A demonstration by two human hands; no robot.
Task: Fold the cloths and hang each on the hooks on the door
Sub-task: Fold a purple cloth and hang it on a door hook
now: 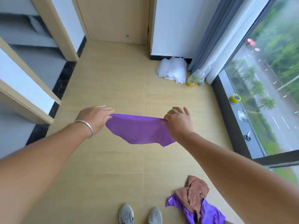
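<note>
A purple cloth (139,130) hangs stretched in the air in front of me, above the wooden floor. My left hand (95,118), with a silver bangle on the wrist, pinches its left top corner. My right hand (178,121) pinches the right top corner. On the floor at the lower right a brown cloth (192,193) lies crumpled on top of another purple cloth (207,214). A wooden door (113,18) stands closed straight ahead; no hooks show on its visible lower part.
A white bundle (172,70) and a clear bag with yellow items (195,79) lie by the far wall near the curtain (208,38). A yellow tape roll (235,98) and scissors (247,136) sit on the window sill at right. My grey shoes (140,215) are below.
</note>
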